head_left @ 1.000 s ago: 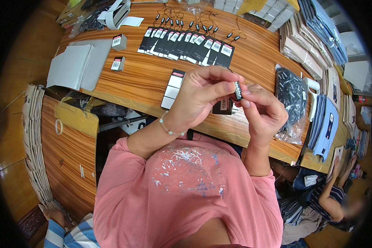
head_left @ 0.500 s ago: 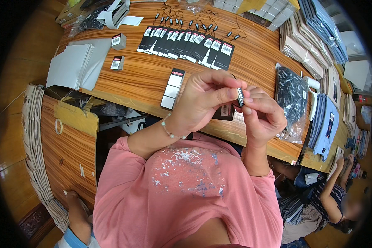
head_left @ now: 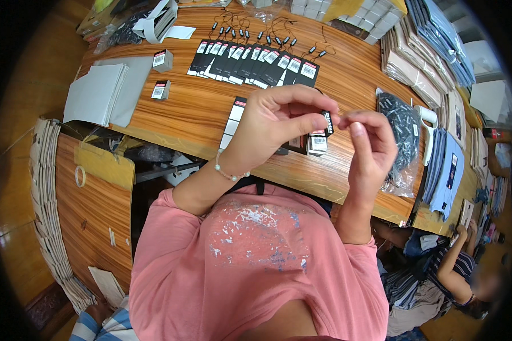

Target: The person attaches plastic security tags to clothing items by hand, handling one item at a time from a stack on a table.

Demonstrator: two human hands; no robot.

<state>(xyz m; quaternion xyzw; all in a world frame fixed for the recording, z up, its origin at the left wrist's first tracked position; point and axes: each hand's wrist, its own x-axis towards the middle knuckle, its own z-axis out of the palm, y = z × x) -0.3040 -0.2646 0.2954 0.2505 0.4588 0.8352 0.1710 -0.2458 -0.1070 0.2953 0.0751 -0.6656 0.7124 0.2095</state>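
Note:
In front of my chest, over the table's near edge, my left hand [head_left: 287, 119] pinches a small black string seal [head_left: 327, 123] with pale lettering between thumb and forefinger. Just right of it, my right hand [head_left: 372, 142] has its fingers drawn together at the seal's side; whatever they grip is too small to make out. Below the seal shows a black hang tag with a white label [head_left: 318, 145], partly covered by my left hand; I cannot tell if it hangs or lies. Left of that hand, a sheet of white stickers [head_left: 231, 126] lies partly hidden.
Overlapping black hang tags [head_left: 256, 62] with corded seals lie across the table. Two small sticker stacks [head_left: 161, 90] and white sheets [head_left: 96, 91] are at left. A bag of black seals [head_left: 398, 128], a white tagging tool [head_left: 428, 116] and folded clothes [head_left: 446, 176] occupy the right. Another person sits lower right.
My right hand has shifted right, its fingertips off the seal's face. My left hand has moved slightly left with the seal. More of the labelled tag below now shows.

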